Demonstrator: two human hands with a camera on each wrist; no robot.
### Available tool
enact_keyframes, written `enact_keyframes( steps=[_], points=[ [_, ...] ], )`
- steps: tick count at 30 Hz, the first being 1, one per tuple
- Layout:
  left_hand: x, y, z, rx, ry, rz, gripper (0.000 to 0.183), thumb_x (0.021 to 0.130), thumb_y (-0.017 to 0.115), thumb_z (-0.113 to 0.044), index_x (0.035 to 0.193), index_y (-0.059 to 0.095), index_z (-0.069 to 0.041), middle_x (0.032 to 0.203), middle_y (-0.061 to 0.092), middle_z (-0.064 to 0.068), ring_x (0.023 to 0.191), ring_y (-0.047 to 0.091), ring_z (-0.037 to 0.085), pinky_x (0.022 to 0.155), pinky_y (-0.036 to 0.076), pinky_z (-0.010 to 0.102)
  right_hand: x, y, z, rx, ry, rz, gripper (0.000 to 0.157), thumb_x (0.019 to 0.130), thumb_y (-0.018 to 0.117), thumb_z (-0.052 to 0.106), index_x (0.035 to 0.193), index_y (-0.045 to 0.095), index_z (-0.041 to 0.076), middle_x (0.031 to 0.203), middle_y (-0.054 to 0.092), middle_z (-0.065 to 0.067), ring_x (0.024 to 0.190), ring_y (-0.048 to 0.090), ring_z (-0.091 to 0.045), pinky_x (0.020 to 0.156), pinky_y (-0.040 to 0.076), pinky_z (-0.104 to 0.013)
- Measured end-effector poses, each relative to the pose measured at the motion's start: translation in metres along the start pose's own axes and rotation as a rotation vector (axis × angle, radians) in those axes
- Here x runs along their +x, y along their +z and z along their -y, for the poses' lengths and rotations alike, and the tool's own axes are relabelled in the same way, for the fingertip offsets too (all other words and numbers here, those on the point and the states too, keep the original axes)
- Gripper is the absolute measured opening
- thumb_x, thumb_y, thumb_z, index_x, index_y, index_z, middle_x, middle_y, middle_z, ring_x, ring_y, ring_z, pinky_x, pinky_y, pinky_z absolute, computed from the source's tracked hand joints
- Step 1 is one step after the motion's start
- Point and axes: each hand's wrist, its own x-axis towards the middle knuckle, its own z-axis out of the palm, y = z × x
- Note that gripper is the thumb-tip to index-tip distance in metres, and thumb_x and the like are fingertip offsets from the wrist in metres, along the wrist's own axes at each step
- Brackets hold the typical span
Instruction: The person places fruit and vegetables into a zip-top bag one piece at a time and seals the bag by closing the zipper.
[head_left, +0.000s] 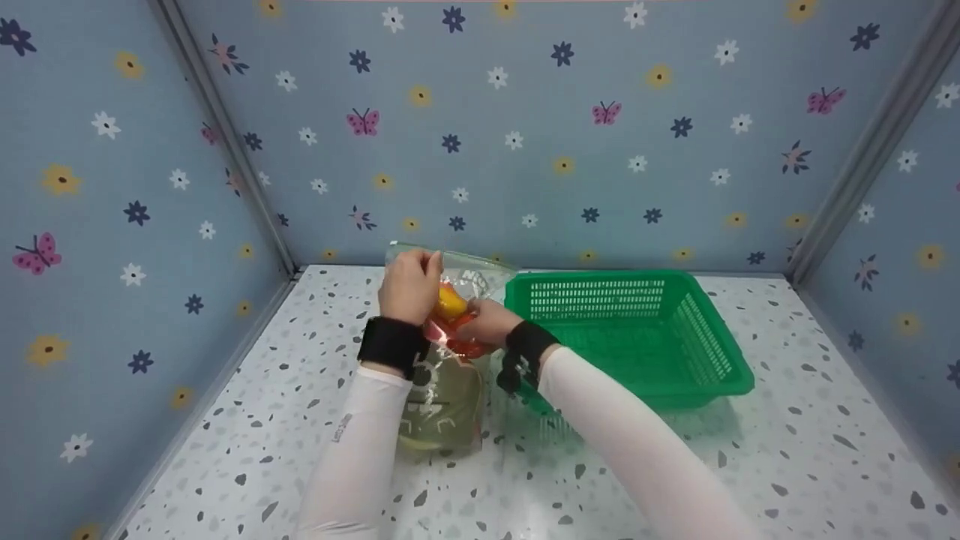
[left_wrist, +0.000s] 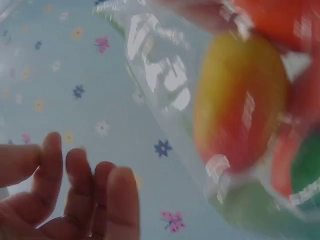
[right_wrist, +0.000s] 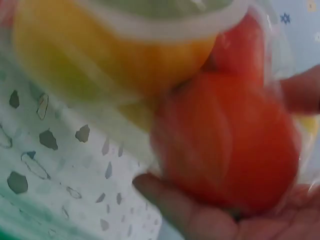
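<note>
A clear plastic zip bag (head_left: 480, 279) holding fruit is lifted over the table, its lower part showing dark print (head_left: 442, 397). A yellow-red mango (left_wrist: 242, 107) shows through the plastic in the left wrist view. My right hand (head_left: 491, 324) grips the bag around a red, tomato-like round fruit (right_wrist: 230, 145), with fingers below it and the thumb at its side. Beside the bag's upper left, my left hand (head_left: 409, 289) has loosely bent fingers (left_wrist: 122, 200); in the left wrist view they stand apart from the plastic.
A green perforated basket (head_left: 720, 386) stands on the speckled white table (head_left: 300, 457), right of the bag. Blue flower-patterned panels (head_left: 525, 165) enclose the table at the back and both sides. The right forearm passes over the basket's near left corner.
</note>
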Motion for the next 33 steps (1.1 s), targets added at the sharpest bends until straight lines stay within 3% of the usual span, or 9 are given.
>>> enact_keyframes(
  steps=[3, 6, 9, 14, 18, 22, 25, 31, 33],
  points=[
    [0.002, 0.005, 0.017, 0.196, -0.041, 0.123, 0.031, 0.105, 0.055, -0.027, 0.095, 0.071, -0.003, 0.100, 0.070, 0.016, 0.089, 0.064, 0.031, 0.080, 0.053, 0.046, 0.008, 0.001, 0.000, 0.001, 0.008, -0.082, 0.062, 0.092, 0.072, 0.018, 0.148, 0.048, 0.006, 0.132, 0.063, -0.013, 0.104, 0.064, -0.024, 0.096, 0.057, -0.037],
    [0.003, 0.014, 0.029, 0.335, 0.000, 0.257, 0.024, 0.101, 0.058, -0.023, 0.098, 0.072, -0.004, 0.106, 0.071, 0.018, 0.098, 0.065, 0.036, 0.088, 0.053, 0.050, 0.016, 0.005, 0.001, 0.007, -0.036, -0.165, 0.066, 0.093, 0.070, 0.014, 0.151, 0.042, 0.002, 0.140, 0.058, -0.019, 0.118, 0.061, -0.029, 0.102, 0.054, -0.039],
    [0.005, 0.024, 0.036, 0.417, 0.055, 0.327, 0.020, 0.096, 0.060, -0.020, 0.103, 0.072, -0.005, 0.116, 0.068, 0.020, 0.112, 0.063, 0.040, 0.099, 0.050, 0.056, 0.022, 0.011, 0.001, -0.031, -0.090, -0.263, 0.067, 0.094, 0.066, 0.009, 0.152, 0.036, -0.004, 0.143, 0.055, -0.024, 0.126, 0.057, -0.033, 0.106, 0.051, -0.042],
    [0.008, 0.037, 0.042, 0.439, 0.073, 0.382, 0.021, 0.095, 0.062, -0.020, 0.107, 0.073, -0.007, 0.124, 0.067, 0.022, 0.122, 0.060, 0.042, 0.107, 0.043, 0.060, 0.023, 0.024, -0.003, -0.227, -0.130, -0.387, 0.071, 0.097, 0.057, 0.010, 0.155, 0.024, -0.012, 0.158, 0.034, -0.034, 0.148, 0.037, -0.043, 0.123, 0.032, -0.047],
    [0.009, 0.044, 0.045, 0.438, 0.065, 0.454, 0.031, 0.095, 0.062, -0.022, 0.122, 0.072, -0.012, 0.142, 0.062, 0.020, 0.138, 0.051, 0.042, 0.116, 0.034, 0.062, 0.014, 0.036, -0.005, -0.427, -0.119, -0.359, 0.069, 0.100, 0.056, 0.017, 0.157, 0.026, -0.008, 0.164, 0.017, -0.038, 0.154, 0.015, -0.053, 0.128, 0.016, -0.055],
    [0.012, 0.048, 0.042, 0.438, 0.042, 0.546, 0.042, 0.099, 0.055, -0.024, 0.139, 0.064, -0.017, 0.160, 0.045, 0.017, 0.156, 0.026, 0.041, 0.123, 0.016, 0.067, 0.006, 0.039, -0.003, -0.567, -0.147, -0.278, 0.051, 0.098, 0.060, 0.018, 0.141, 0.052, -0.008, 0.147, 0.051, -0.032, 0.141, 0.043, -0.047, 0.125, 0.018, -0.058],
    [0.015, 0.049, 0.039, 0.433, 0.027, 0.602, 0.043, 0.103, 0.050, -0.026, 0.144, 0.061, -0.017, 0.163, 0.040, 0.016, 0.160, 0.014, 0.040, 0.123, 0.013, 0.070, 0.005, 0.035, -0.004, -0.590, -0.160, -0.252, 0.044, 0.098, 0.060, 0.018, 0.133, 0.059, -0.007, 0.132, 0.066, -0.025, 0.126, 0.060, -0.040, 0.122, 0.025, -0.056],
    [0.015, 0.056, 0.035, 0.456, 0.017, 0.639, 0.044, 0.107, 0.043, -0.031, 0.142, 0.062, -0.013, 0.163, 0.040, 0.016, 0.160, 0.011, 0.041, 0.121, 0.013, 0.073, 0.008, 0.028, -0.013, -0.557, -0.181, -0.242, 0.042, 0.096, 0.059, 0.018, 0.131, 0.063, -0.005, 0.126, 0.069, -0.024, 0.119, 0.064, -0.039, 0.111, 0.043, -0.052],
    [0.014, 0.056, 0.035, 0.452, 0.016, 0.631, 0.044, 0.107, 0.043, -0.033, 0.139, 0.064, -0.012, 0.161, 0.042, 0.017, 0.159, 0.013, 0.043, 0.121, 0.014, 0.073, 0.006, 0.026, -0.014, -0.470, -0.190, -0.230, 0.046, 0.098, 0.055, 0.016, 0.139, 0.056, -0.005, 0.128, 0.068, -0.025, 0.118, 0.064, -0.039, 0.107, 0.046, -0.049]
  ],
)
